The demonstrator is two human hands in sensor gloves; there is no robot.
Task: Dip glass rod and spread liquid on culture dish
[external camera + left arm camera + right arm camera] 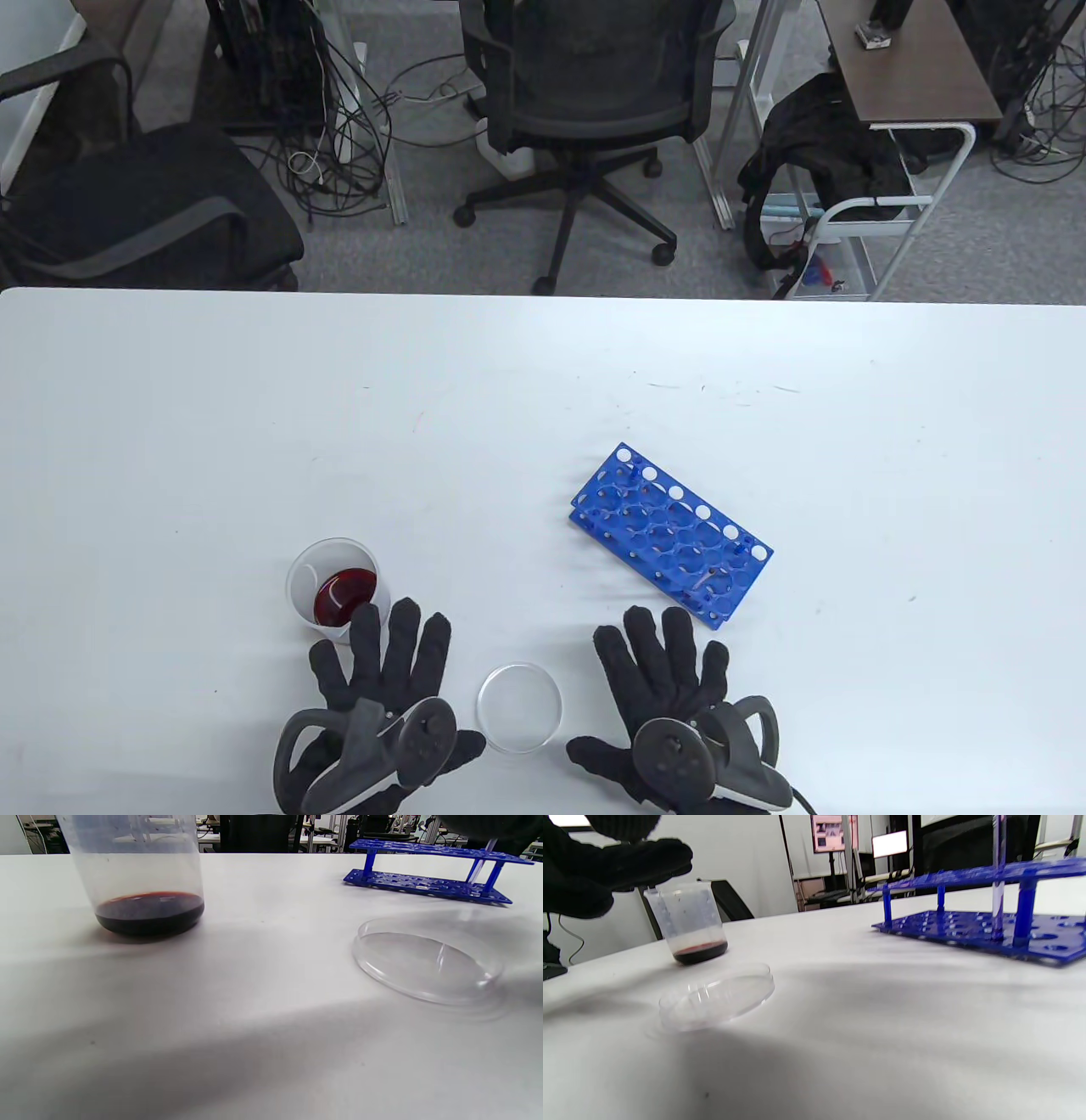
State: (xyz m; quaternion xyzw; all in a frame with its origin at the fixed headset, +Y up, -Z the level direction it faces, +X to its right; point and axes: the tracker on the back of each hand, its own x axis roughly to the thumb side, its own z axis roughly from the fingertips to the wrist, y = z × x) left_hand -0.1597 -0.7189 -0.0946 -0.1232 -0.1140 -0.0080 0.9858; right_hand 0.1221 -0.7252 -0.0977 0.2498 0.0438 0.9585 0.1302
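Observation:
A clear beaker point(333, 592) with dark red liquid stands at the front left; it also shows in the left wrist view point(135, 874) and the right wrist view point(689, 923). An empty clear culture dish point(519, 707) lies between my hands, seen too in both wrist views point(428, 963) point(717, 997). A glass rod point(999, 878) stands upright in the blue rack point(670, 535), near its front corner. My left hand point(386, 671) is open with fingers spread, just in front of the beaker, holding nothing. My right hand point(657, 679) is open and empty, just in front of the rack.
The blue rack's other holes look empty point(428, 882). The white table point(254, 407) stretches far behind the objects. An office chair point(594, 102) and a cart point(857, 229) stand beyond the table's far edge.

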